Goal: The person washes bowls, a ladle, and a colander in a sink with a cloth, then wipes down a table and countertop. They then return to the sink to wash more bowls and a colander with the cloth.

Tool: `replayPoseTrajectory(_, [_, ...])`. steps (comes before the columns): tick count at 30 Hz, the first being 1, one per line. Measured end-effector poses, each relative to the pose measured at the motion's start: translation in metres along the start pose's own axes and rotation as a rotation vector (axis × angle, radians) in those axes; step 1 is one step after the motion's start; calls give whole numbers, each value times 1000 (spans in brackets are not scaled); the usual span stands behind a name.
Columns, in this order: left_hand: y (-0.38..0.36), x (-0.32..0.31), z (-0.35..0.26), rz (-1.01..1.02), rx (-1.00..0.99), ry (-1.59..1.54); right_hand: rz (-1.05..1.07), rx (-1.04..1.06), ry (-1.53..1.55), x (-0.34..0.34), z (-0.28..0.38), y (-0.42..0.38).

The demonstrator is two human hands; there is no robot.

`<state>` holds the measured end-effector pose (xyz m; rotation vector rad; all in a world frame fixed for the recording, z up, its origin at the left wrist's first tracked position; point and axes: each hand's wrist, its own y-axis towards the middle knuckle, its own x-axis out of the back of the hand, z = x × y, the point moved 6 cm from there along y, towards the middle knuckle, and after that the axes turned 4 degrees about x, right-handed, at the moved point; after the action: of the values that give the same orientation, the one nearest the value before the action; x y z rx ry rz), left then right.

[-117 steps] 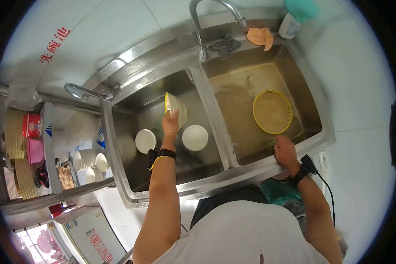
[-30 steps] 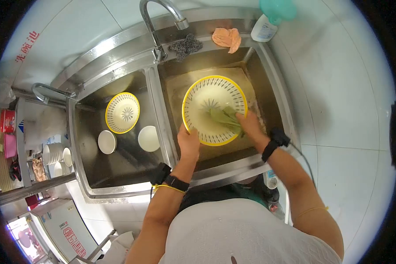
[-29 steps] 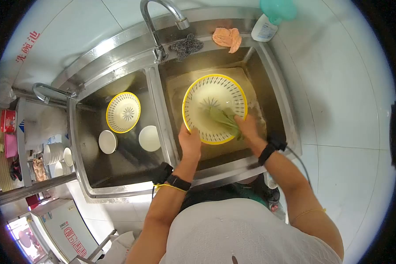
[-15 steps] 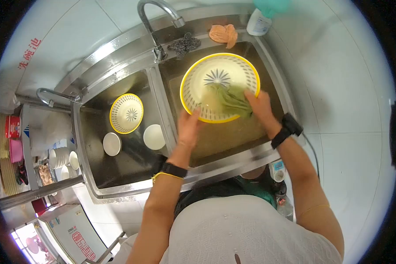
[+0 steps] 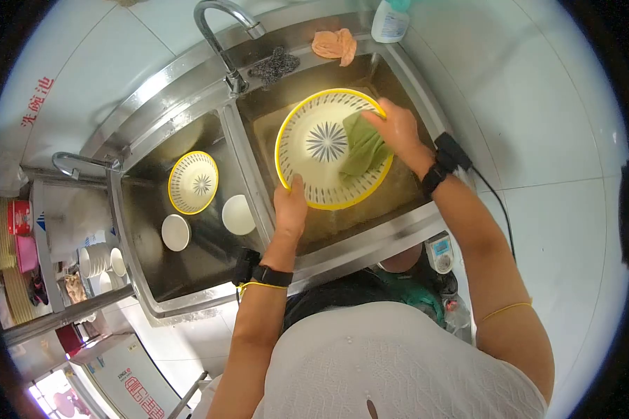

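A large white bowl point(image 5: 313, 157) with a yellow rim and dark dashes is held over the right sink basin, its inside facing me. My left hand point(image 5: 291, 207) grips its lower-left rim, with the thumb inside. At the upper-right rim, my right hand point(image 5: 397, 131) is closed around the edge and presses a green cloth point(image 5: 363, 155) against the bowl's inner wall. The fingers behind the rim are hidden on both hands. Murky water point(image 5: 321, 234) lies below the bowl.
In the left basin are a smaller yellow-rimmed bowl point(image 5: 193, 183) and two white bowls point(image 5: 176, 232), point(image 5: 239, 215). A faucet point(image 5: 220, 45), a dark scouring pad point(image 5: 275, 67), an orange cloth point(image 5: 335, 46) and a white bottle point(image 5: 390, 22) line the back ledge. Stacked dishes point(image 5: 98, 262) stand at left.
My right hand has moved up along the bowl's rim, and the cloth now lies at the right inner side. My left hand has shifted slightly left and down. The view has moved a little.
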<state>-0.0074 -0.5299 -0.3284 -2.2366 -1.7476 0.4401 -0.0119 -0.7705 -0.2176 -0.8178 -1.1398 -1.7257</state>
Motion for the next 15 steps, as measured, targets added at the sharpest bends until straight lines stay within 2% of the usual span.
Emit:
replayPoseTrajectory(2, [-7, -2, -1, -40, -24, -45, 29, -307, 211, -29, -27, -24])
replayPoseTrajectory(3, [-11, -3, -3, -73, -46, -86, 31, -303, 213, -39, -25, -34])
replayPoseTrajectory(5, [-17, -12, -10, -97, -86, -194, 93, -597, 664, -74, -27, -70])
replayPoseTrajectory(7, [-20, -15, -14, -120, -128, -302, -6, -722, 999, -99, -7, -95])
replayPoseTrajectory(8, [-18, -15, -12, -128, -84, -287, -5, -719, 1002, -100, 2, -102])
replayPoseTrajectory(10, [-14, -12, -7, -139, -43, -264, 201, -768, 1227, -116, 24, -114])
replayPoseTrajectory(11, [-9, -9, -5, -160, -100, -210, 200, -766, 1236, -127, 14, -116])
replayPoseTrajectory(13, [-2, 0, 1, -185, -160, -151, 687, -504, 763, -165, -15, -127])
replayPoseTrajectory(15, [0, 8, 1, -249, -265, 4, 910, -431, 392, -149, -35, -113])
